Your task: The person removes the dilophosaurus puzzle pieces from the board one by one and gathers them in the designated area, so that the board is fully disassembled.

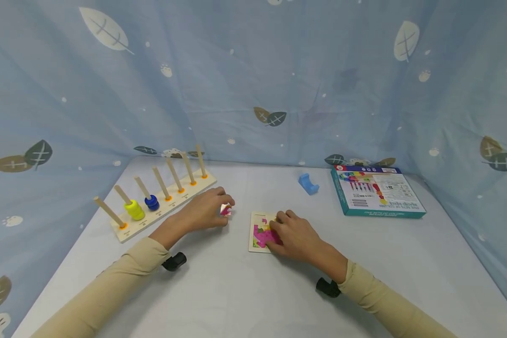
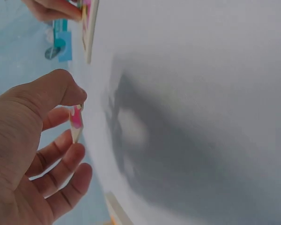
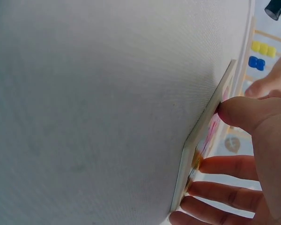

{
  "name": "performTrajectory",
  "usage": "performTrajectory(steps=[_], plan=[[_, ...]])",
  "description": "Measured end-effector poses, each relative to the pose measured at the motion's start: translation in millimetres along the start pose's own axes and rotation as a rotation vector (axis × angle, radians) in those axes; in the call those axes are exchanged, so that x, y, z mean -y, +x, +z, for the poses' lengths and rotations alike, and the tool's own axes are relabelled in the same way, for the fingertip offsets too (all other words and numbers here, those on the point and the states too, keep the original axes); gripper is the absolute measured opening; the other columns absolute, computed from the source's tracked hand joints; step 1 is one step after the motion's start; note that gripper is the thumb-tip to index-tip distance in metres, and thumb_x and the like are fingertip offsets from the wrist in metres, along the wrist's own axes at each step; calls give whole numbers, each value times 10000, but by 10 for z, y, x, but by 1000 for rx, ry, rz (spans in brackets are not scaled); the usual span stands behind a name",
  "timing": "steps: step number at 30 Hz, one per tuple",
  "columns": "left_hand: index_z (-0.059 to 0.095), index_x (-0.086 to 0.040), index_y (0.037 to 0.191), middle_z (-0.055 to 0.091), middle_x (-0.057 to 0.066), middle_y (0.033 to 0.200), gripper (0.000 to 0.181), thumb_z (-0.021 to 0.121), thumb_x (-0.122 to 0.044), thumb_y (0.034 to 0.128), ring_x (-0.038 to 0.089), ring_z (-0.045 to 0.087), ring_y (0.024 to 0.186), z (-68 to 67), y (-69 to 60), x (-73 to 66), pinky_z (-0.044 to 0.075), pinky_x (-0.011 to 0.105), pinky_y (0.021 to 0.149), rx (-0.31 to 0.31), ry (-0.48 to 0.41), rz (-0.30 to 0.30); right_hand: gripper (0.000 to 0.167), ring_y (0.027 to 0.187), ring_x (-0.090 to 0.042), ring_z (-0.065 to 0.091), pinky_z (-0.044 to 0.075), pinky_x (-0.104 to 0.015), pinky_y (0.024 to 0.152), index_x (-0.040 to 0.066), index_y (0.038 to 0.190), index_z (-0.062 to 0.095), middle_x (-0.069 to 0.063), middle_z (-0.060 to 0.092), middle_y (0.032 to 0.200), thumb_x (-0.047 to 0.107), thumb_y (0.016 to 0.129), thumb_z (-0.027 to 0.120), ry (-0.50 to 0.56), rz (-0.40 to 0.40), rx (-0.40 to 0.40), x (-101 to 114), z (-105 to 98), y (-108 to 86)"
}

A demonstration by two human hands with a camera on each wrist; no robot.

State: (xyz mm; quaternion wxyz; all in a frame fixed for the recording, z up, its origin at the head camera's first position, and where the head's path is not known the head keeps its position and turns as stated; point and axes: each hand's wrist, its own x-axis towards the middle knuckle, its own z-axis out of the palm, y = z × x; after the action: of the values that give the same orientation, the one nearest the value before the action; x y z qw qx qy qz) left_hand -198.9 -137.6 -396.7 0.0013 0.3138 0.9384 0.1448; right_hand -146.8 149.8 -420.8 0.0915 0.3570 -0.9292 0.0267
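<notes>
A small jigsaw piece (image 1: 226, 210), pink and white with a pale wooden edge, is pinched between the thumb and index finger of my left hand (image 1: 207, 209), raised over the table. The left wrist view shows the piece (image 2: 76, 118) edge-on, the other fingers loosely bent. A wooden puzzle board (image 1: 257, 232) with a pink and green picture lies flat in front of me. My right hand (image 1: 297, 236) rests on its right part, thumb and spread fingertips touching it. That hand hides much of the picture. In the right wrist view the board (image 3: 189, 140) appears edge-on under the fingers.
Left stands a wooden peg rack (image 1: 152, 216) with upright pegs, yellow rings (image 1: 135, 210) and blue rings (image 1: 152, 203). A light blue curved block (image 1: 308, 184) lies beyond the board. A flat teal-edged box (image 1: 378, 192) lies at the back right, before the blue curtain (image 1: 245, 84).
</notes>
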Motion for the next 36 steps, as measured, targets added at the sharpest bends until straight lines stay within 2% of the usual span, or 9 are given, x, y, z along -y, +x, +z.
performTrajectory(steps=[11,18,24,32,36], plan=[[717,-104,1132,574,22,958,374,783,-152,767,144,476,743,-50,-231,261,417,306,626,-23,-17,-27,416,825,-196,516,479,-256,591,108,1039,736,-80,627,1010,468,830,743,10,-12,-11,-17,19,-6],[705,-118,1146,563,31,958,367,770,-147,787,154,456,738,-54,-310,379,404,316,618,-5,-13,-56,412,810,-192,510,469,-251,579,110,1027,735,-76,623,999,471,828,745,5,-16,-19,-11,10,-4],[707,-121,1138,562,31,938,348,766,-145,796,137,461,713,-48,-345,427,406,306,602,16,-9,-65,416,826,-193,519,493,-267,600,113,1040,737,-75,625,1007,474,832,743,12,-17,-26,-16,18,-10],[742,-128,1131,600,27,988,316,761,-138,816,127,480,721,-81,-339,432,423,306,626,62,-27,-75,475,892,-168,559,533,-287,706,144,1113,752,-38,641,1050,517,819,748,33,16,-4,-45,28,-31],[758,-133,1120,612,26,1001,293,763,-134,826,124,481,720,-105,-335,438,425,299,626,79,-21,-71,500,954,-204,593,546,-328,782,124,1152,749,-58,658,1097,490,812,770,58,19,-1,-47,17,-58]])
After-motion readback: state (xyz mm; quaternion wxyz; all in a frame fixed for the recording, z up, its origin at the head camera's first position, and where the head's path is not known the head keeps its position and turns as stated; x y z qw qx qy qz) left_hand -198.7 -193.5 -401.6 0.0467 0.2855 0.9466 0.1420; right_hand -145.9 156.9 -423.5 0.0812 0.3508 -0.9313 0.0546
